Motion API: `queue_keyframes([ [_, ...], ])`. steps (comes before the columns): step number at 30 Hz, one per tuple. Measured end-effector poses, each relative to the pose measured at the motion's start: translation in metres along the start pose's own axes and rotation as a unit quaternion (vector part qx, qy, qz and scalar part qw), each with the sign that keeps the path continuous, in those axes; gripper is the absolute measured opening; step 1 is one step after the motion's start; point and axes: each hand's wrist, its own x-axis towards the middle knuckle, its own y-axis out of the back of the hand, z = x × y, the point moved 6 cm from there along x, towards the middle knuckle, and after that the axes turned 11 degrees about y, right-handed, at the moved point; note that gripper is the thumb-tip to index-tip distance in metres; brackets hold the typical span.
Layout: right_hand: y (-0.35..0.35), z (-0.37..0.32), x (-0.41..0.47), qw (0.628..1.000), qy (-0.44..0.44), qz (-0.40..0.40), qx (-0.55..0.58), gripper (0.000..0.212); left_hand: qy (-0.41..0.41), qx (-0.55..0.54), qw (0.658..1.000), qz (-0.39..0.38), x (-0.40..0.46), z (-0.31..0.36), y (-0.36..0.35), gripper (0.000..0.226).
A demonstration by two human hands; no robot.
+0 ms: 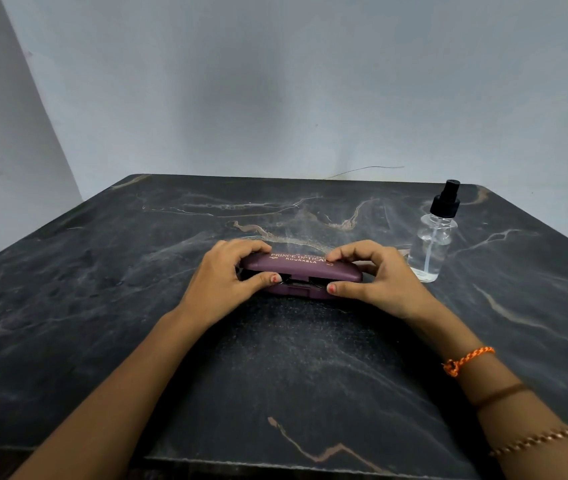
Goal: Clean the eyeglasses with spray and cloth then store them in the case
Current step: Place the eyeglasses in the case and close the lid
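Observation:
A purple eyeglass case [298, 266] with gold lettering lies in the middle of the dark marble table [102, 306]. Its lid stands slightly ajar, and a dark gap shows along the front edge. My left hand [227, 271] grips the case's left end, fingers on the lid and thumb at the front seam. My right hand [376, 275] grips the right end the same way. A glimpse of something dark sits inside the gap; I cannot tell whether it is the eyeglasses. No cloth is visible.
A clear spray bottle [435, 244] with a black pump top stands upright just right of my right hand. A grey wall rises behind the table's far edge. A thin wire [369, 169] runs along the wall near the back.

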Motion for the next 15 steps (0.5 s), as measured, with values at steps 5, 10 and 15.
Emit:
queue_keyframes([
  [5, -0.001, -0.003, 0.001, 0.999, 0.018, -0.012, -0.039, 0.043, -0.012, 0.025, 0.999, -0.033, 0.0, 0.001, -0.002, 0.061],
  [10, -0.002, -0.006, -0.001, 0.995, 0.044, -0.035, -0.087, 0.048, -0.037, 0.081, 0.995, -0.038, -0.004, 0.003, -0.003, 0.067],
  [15, -0.002, -0.016, -0.001, 0.979, 0.096, -0.046, -0.173, 0.045, -0.09, 0.184, 0.979, -0.021, -0.009, 0.013, -0.004, 0.063],
])
